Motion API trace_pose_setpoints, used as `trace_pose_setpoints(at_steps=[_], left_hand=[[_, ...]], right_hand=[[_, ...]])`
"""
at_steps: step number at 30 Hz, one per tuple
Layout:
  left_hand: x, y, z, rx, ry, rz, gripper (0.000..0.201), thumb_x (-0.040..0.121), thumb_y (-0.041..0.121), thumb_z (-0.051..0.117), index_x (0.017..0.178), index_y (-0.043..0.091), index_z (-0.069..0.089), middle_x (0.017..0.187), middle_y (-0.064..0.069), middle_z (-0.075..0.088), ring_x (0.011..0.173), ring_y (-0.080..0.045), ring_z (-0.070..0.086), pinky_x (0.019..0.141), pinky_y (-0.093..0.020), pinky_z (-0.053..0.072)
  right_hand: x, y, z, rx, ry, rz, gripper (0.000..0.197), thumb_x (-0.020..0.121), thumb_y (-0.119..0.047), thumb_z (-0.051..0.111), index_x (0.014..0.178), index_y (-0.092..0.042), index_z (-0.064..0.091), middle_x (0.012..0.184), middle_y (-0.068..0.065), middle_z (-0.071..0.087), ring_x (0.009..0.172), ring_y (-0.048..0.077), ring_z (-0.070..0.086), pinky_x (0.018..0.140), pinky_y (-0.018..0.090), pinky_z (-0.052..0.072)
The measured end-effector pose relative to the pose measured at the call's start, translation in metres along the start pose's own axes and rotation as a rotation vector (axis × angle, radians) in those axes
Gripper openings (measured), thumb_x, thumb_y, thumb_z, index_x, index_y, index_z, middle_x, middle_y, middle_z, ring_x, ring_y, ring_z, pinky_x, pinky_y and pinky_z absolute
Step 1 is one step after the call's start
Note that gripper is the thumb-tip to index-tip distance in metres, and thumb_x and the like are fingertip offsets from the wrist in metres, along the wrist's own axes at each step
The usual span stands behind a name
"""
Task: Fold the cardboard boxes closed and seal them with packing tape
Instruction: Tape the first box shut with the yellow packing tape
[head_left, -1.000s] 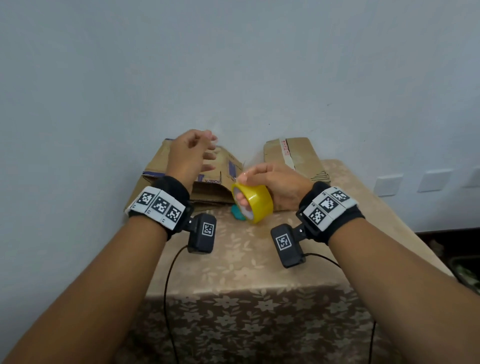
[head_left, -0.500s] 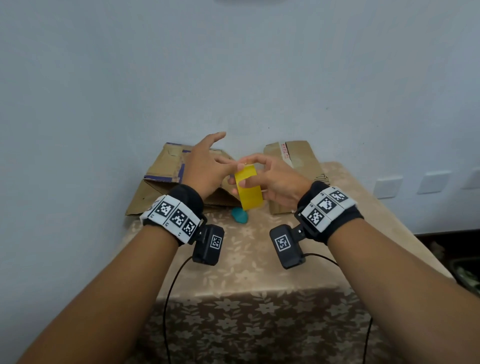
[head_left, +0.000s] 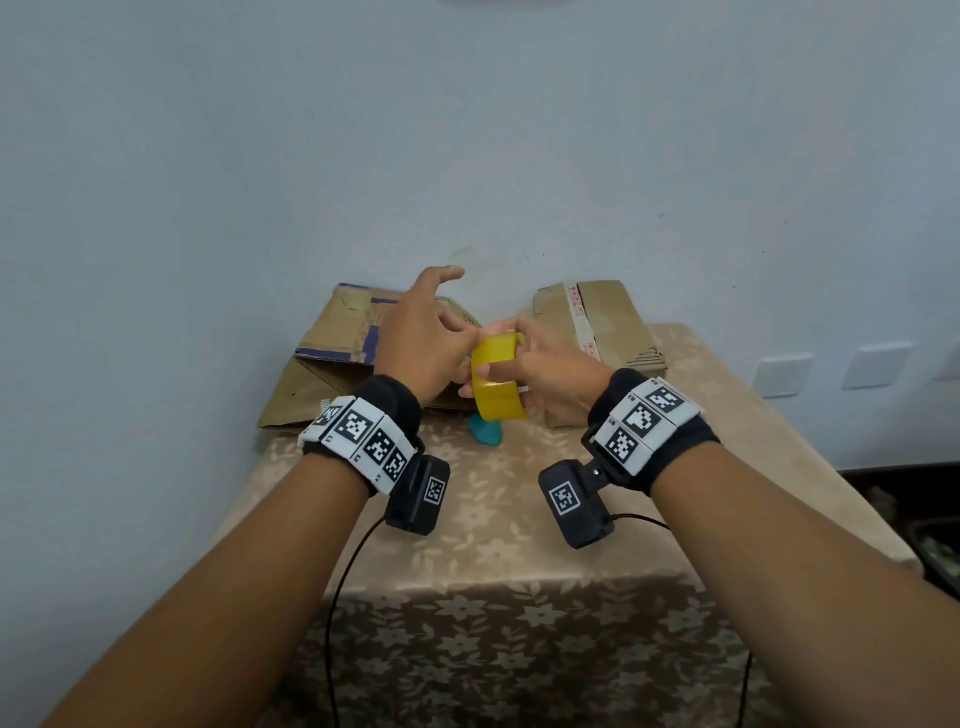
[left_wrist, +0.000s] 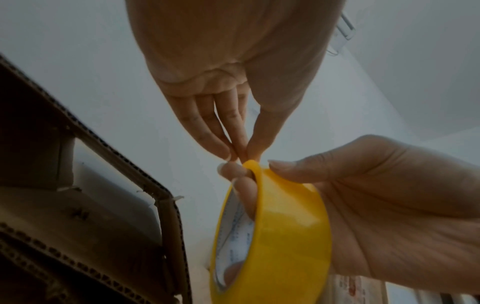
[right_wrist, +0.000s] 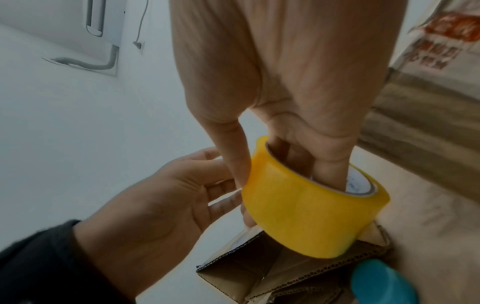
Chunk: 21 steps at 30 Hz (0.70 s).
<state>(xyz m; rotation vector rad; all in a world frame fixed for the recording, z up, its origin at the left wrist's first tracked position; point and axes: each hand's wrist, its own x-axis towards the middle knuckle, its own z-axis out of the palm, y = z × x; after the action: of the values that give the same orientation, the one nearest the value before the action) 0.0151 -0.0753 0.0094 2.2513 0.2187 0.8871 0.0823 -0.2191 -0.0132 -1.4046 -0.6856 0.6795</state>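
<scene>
A yellow packing tape roll (head_left: 497, 387) is held above the table between both hands. My right hand (head_left: 550, 364) grips it, fingers through the core (right_wrist: 330, 172) and thumb on the outer face. My left hand (head_left: 426, 343) has come in from the left; its thumb and fingertips (left_wrist: 240, 153) pinch at the roll's top rim (left_wrist: 250, 164), with the index finger raised. No loose tape end is visible. A flattened cardboard box (head_left: 332, 364) lies behind my left hand. A second cardboard box (head_left: 597, 322), with printed tape on it, lies behind my right hand.
A teal object (head_left: 485, 431) lies on the flowered tablecloth (head_left: 493, 519) just below the roll. Both boxes sit against the pale wall at the back. Wall outlets (head_left: 782, 374) are on the right. The cloth hangs over the table's front edge.
My left hand left the flattened box and moved right to the roll. My right hand lifted the roll off the table and turned it edge-on.
</scene>
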Motion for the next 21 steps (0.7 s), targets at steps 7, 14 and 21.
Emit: trace_pose_setpoints(at_steps=[7,14,21], left_hand=[[0.002,0.0,0.006,-0.263,-0.092,-0.125,0.069,0.085,0.001,0.075,0.142,0.019,0.041,0.089,-0.013,0.075,0.088,-0.018,0.072,0.069,-0.008,0.049],[0.009,0.012,-0.001,-0.363,-0.195,-0.223,0.064,0.082,0.002,0.078,0.136,0.02,0.048,0.088,-0.007,0.074,0.081,-0.011,0.067,0.072,-0.022,0.047],[0.01,0.002,0.005,-0.295,-0.108,-0.361,0.064,0.08,0.007,0.08,0.133,0.019,0.048,0.103,-0.01,0.067,0.074,-0.013,0.064,0.064,-0.029,0.049]], right_hand=[[0.003,0.002,-0.001,0.032,0.076,0.027,0.086,0.096,0.011,0.059,0.156,-0.029,0.014,0.103,0.017,0.072,0.085,0.03,0.075,0.079,0.045,0.061],[0.008,0.0,-0.005,-0.007,0.172,-0.005,0.084,0.098,0.005,0.061,0.158,-0.028,0.012,0.118,0.02,0.072,0.105,0.034,0.073,0.102,0.066,0.047],[0.026,0.022,-0.006,-0.146,0.251,-0.022,0.094,0.08,-0.016,0.081,0.151,-0.036,0.022,0.138,0.018,0.058,0.115,0.035,0.064,0.046,0.023,0.044]])
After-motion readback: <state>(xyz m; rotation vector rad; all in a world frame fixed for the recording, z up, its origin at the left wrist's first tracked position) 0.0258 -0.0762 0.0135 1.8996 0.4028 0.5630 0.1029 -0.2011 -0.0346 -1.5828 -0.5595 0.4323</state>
